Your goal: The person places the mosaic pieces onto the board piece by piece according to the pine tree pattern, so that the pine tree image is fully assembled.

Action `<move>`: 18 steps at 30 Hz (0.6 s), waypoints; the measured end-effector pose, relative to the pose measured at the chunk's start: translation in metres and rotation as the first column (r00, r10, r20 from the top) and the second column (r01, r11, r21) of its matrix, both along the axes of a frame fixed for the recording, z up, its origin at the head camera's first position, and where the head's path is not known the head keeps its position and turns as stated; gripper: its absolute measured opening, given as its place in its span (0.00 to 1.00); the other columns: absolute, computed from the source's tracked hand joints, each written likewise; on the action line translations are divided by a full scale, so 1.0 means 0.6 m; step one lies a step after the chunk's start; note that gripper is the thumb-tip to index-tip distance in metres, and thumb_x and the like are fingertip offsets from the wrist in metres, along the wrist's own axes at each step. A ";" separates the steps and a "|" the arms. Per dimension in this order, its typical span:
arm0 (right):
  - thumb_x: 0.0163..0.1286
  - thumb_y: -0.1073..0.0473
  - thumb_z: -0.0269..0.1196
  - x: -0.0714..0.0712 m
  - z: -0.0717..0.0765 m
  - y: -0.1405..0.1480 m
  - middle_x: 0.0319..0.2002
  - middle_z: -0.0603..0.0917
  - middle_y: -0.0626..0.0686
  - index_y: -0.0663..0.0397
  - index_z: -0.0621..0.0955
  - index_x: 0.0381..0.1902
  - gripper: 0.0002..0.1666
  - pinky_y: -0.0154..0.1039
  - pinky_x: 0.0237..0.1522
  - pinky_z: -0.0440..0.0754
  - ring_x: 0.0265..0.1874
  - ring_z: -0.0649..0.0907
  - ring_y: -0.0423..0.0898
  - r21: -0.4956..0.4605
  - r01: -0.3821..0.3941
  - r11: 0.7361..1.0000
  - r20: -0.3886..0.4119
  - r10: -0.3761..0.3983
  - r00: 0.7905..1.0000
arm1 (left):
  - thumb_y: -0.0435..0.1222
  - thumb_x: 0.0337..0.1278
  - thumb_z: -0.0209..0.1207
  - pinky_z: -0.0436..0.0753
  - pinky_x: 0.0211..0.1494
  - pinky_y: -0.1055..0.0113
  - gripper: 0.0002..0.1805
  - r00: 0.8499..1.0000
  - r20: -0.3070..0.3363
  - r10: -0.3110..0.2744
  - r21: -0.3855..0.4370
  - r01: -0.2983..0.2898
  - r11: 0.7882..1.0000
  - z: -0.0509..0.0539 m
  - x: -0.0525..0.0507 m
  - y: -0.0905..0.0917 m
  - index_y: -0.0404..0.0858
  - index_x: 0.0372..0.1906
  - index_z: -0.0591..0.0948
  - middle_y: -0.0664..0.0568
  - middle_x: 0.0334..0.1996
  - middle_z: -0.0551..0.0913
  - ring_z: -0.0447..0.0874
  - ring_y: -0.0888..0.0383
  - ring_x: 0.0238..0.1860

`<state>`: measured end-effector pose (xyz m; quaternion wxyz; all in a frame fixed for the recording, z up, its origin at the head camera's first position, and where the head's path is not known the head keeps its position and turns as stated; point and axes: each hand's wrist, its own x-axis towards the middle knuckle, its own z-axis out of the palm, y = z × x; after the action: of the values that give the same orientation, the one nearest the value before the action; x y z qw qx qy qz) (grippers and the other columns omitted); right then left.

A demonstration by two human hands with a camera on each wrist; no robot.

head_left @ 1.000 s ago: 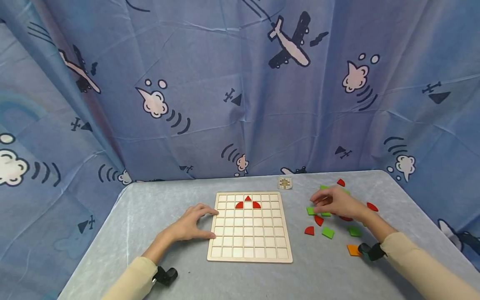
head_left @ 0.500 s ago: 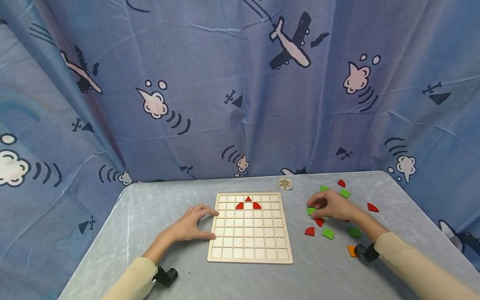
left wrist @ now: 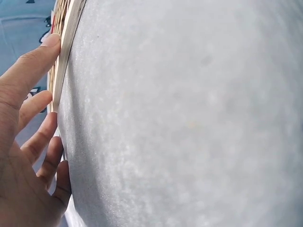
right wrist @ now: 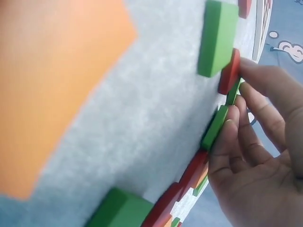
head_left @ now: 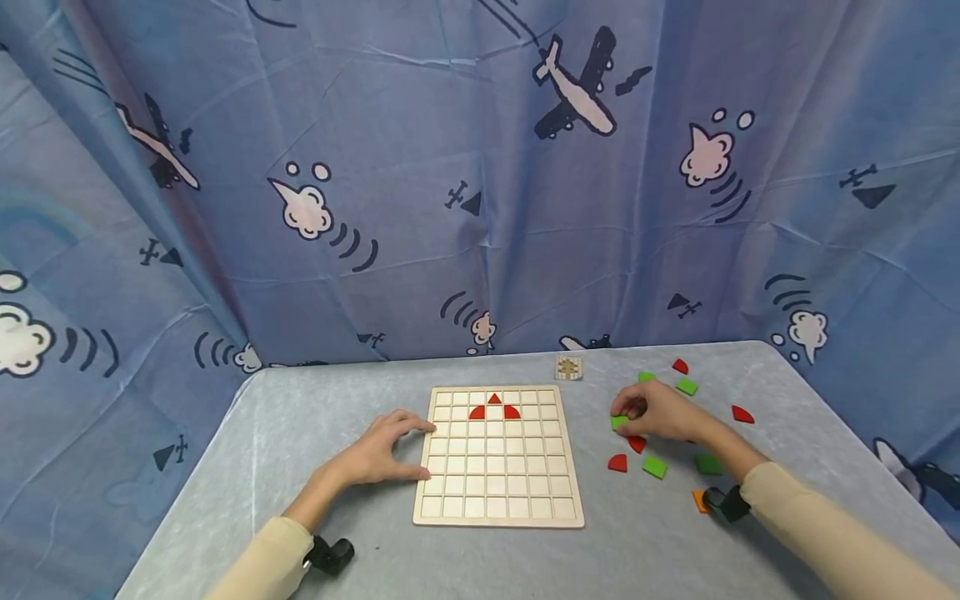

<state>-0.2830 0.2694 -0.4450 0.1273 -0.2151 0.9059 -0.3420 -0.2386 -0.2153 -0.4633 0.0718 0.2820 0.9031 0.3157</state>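
Observation:
The left hand [head_left: 378, 450] rests at the left edge of a wooden grid board [head_left: 498, 527], its thumb and a fingertip touching the frame; in the left wrist view the fingers [left wrist: 40, 142] are spread along the board's side. A red triangle [head_left: 494, 399] and two red quarter-rounds [head_left: 477, 412] lie in the upper cells. To the right of the board, the right hand [head_left: 663, 411] has its thumb and fingertips around a green square [head_left: 618, 422] at table level. The right wrist view shows that green piece [right wrist: 233, 92] between thumb and fingers, partly hidden.
Around the right hand lie loose pieces: a red quarter-round [head_left: 617, 463], green squares [head_left: 655, 467] and an orange piece [head_left: 700, 501]. A small patterned card [head_left: 568, 367] lies behind the board. A patterned blue curtain [head_left: 405, 208] hangs behind the table.
The right hand has moved slightly left and down, its thumb and fingers coming around the green square. The left hand stays at the board's edge.

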 end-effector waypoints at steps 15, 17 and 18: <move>0.59 0.64 0.76 0.001 0.005 -0.012 0.33 0.82 0.47 0.57 0.85 0.39 0.11 0.40 0.37 0.79 0.33 0.78 0.46 0.009 -0.035 0.999 -0.006 0.035 0.999 | 0.53 0.49 0.76 0.66 0.62 0.39 0.37 1.000 0.002 0.006 -0.001 -0.006 1.000 -0.002 0.000 -0.001 0.45 0.65 0.79 0.50 0.62 0.72 0.66 0.43 0.63; 0.59 0.64 0.75 0.000 0.006 -0.012 0.34 0.82 0.47 0.57 0.85 0.39 0.11 0.40 0.38 0.79 0.34 0.78 0.47 0.004 -0.042 0.999 -0.007 0.042 0.999 | 0.53 0.49 0.76 0.66 0.62 0.39 0.37 1.000 0.001 0.006 -0.002 -0.006 1.000 -0.002 0.000 -0.001 0.45 0.65 0.79 0.50 0.62 0.72 0.66 0.43 0.63; 0.60 0.64 0.75 0.000 0.006 -0.013 0.34 0.82 0.47 0.58 0.85 0.40 0.11 0.40 0.38 0.79 0.34 0.78 0.47 0.000 -0.044 0.999 -0.011 0.044 0.999 | 0.53 0.49 0.76 0.66 0.62 0.39 0.37 1.000 -0.001 0.006 -0.002 -0.006 1.000 -0.002 0.000 -0.001 0.45 0.65 0.79 0.50 0.62 0.72 0.66 0.43 0.63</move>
<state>-0.2833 0.2619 -0.4412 0.1295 -0.2369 0.9015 -0.3382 -0.2389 -0.2162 -0.4643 0.0706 0.2795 0.9043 0.3149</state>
